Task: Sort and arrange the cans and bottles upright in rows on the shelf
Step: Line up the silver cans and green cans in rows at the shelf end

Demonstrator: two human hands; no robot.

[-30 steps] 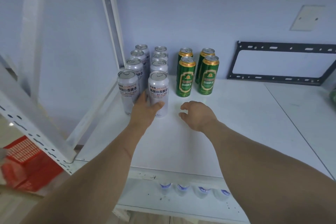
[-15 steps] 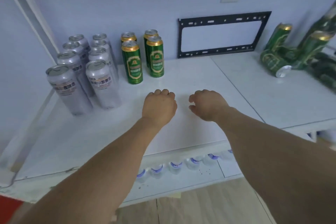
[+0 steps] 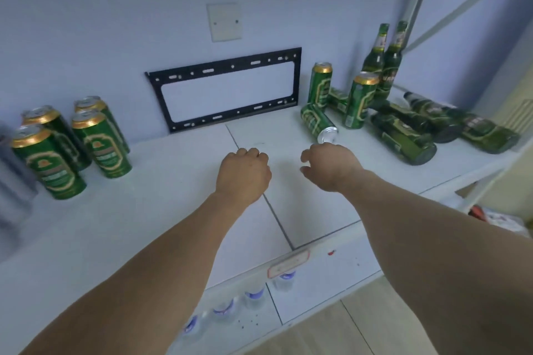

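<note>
Several green cans (image 3: 99, 145) stand upright in two rows at the left of the white shelf (image 3: 150, 210). A silver can (image 3: 11, 181) shows blurred at the left edge. At the right, one green can (image 3: 318, 124) lies on its side, two green cans (image 3: 359, 101) stand upright, two green bottles (image 3: 388, 63) stand behind them and several green bottles (image 3: 403, 138) lie flat. My left hand (image 3: 243, 174) hovers mid-shelf, fingers curled, holding nothing. My right hand (image 3: 331, 166) is just in front of the fallen can, fingers loosely apart, holding nothing.
A black metal bracket (image 3: 227, 89) leans against the blue wall at the back. A white wall plate (image 3: 224, 21) sits above it. Water bottles (image 3: 253, 295) stand on the shelf below. White shelf posts (image 3: 421, 3) rise at the right.
The view has swung right, from the silver cans toward the pile of green cans and bottles. Both hands have moved right with it, the right hand nearing the fallen can.
</note>
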